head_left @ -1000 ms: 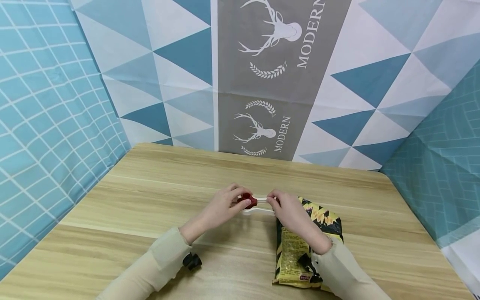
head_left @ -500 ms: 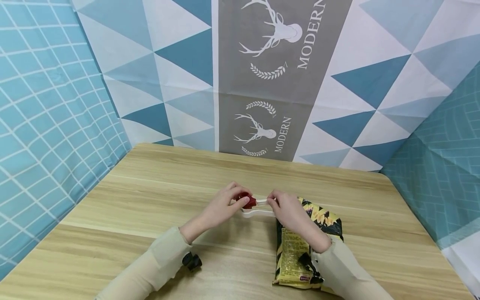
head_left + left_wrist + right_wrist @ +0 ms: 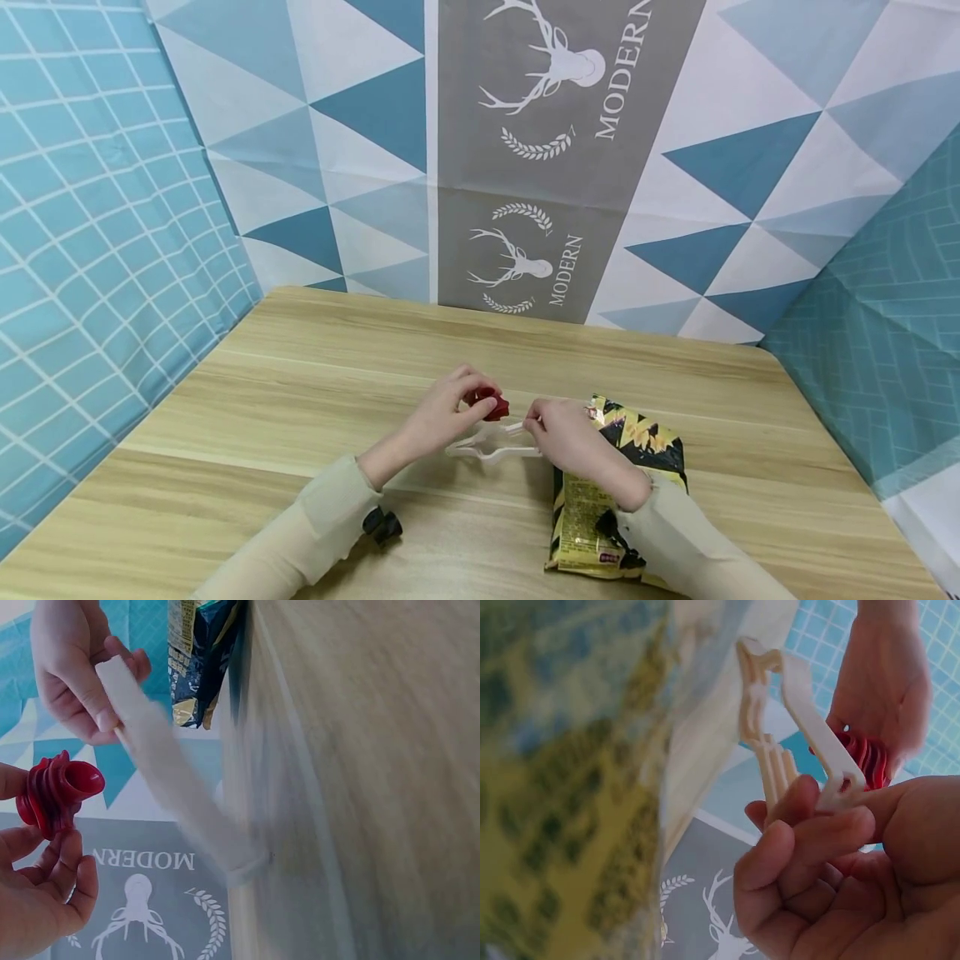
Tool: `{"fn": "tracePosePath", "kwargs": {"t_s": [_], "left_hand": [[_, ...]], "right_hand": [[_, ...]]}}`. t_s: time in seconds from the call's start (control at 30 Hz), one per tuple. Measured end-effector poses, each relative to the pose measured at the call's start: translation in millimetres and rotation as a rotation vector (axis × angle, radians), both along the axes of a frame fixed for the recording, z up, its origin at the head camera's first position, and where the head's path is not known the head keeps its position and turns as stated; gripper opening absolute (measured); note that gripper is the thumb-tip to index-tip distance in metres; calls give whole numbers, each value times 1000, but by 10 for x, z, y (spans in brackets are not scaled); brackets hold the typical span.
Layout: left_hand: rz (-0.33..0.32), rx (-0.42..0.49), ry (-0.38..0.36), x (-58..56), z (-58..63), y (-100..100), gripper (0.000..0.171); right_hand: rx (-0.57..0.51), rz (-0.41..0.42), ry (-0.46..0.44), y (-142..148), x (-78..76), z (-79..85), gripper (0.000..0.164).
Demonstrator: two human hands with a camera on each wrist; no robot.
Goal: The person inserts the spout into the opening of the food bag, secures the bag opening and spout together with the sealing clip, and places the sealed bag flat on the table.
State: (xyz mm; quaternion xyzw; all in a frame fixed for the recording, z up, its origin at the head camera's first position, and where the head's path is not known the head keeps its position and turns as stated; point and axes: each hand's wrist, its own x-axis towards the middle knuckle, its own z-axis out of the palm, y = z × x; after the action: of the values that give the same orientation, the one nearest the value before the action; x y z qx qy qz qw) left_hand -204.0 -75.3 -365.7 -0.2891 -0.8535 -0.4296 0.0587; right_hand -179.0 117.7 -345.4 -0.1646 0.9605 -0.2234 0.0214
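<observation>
My left hand (image 3: 438, 421) holds a small red plastic spout (image 3: 56, 791) between thumb and fingers; it has a round opening and ridged sides. To its right, my right hand (image 3: 573, 433) pinches one end of a white plastic bag clip (image 3: 814, 724), whose two long arms stand spread apart. In the left wrist view the clip slants down, blurred, with a gap between it and the spout. A black and yellow food bag (image 3: 588, 508) lies on the table beneath the right hand and forearm, its top edge showing beyond the knuckles.
The wooden table (image 3: 300, 392) reaches back to a patterned backdrop (image 3: 517, 167). Blue tiled cloth (image 3: 97, 217) hangs along the left side, teal cloth (image 3: 892, 325) along the right. A black device (image 3: 382, 525) sits at the left wrist.
The white clip has come away from the red spout and swung down toward the front, its arms wider apart. My right hand has shifted slightly left and toward the front; the left hand stays put.
</observation>
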Motion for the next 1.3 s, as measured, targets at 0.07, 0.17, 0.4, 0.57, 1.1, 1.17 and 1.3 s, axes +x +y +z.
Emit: {"fn": "tracePosePath", "kwargs": {"t_s": [0.07, 0.17, 0.4, 0.57, 1.1, 1.17, 1.3], "left_hand": [[0, 3, 3, 0, -9, 0, 21], [-1, 7, 4, -4, -16, 1, 21], [-10, 2, 7, 1, -20, 26, 20], [-10, 9, -10, 10, -10, 32, 19], [7, 6, -28, 16, -58, 43, 17], [14, 30, -33, 13, -65, 48, 17], [28, 56, -34, -1, -81, 55, 16]], "right_hand": [[-1, 18, -26, -10, 10, 2, 14], [-2, 39, -60, -24, 24, 3, 13], [-4, 78, -140, -54, 33, -34, 11], [44, 99, -154, -74, 12, -65, 10], [64, 115, -262, -97, -18, -70, 15], [47, 112, -291, -99, -13, -70, 16], [16, 114, -347, -76, -12, -76, 23]]}}
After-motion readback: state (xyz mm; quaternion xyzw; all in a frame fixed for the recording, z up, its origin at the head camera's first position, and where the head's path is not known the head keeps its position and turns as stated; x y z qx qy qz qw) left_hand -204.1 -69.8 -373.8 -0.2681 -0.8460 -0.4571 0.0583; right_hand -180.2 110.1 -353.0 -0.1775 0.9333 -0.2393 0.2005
